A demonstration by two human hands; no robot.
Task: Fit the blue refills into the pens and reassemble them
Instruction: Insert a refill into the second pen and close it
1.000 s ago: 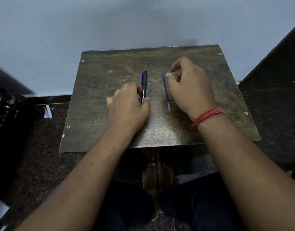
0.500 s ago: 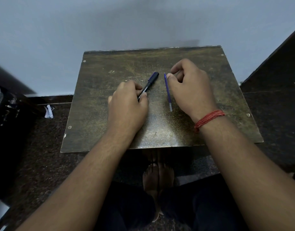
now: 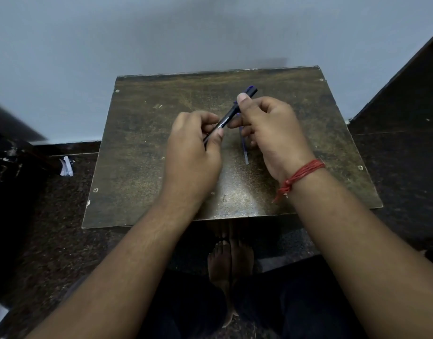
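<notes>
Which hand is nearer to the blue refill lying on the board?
Right. The right hand hovers directly over the blue refill, hiding its upper part; whether it touches is unclear. The left hand sits further left, gripping the pen.

The worktop stands against the wall, and the person's 2 feet rest on the floor below its near edge. Above its middle, the left hand holds the near end of the pen and the right hand its far part, so the pen slants from near-left to far-right. The refill lies on the worktop under the right hand, and a paper scrap lies on the floor to the worktop's left.
</notes>
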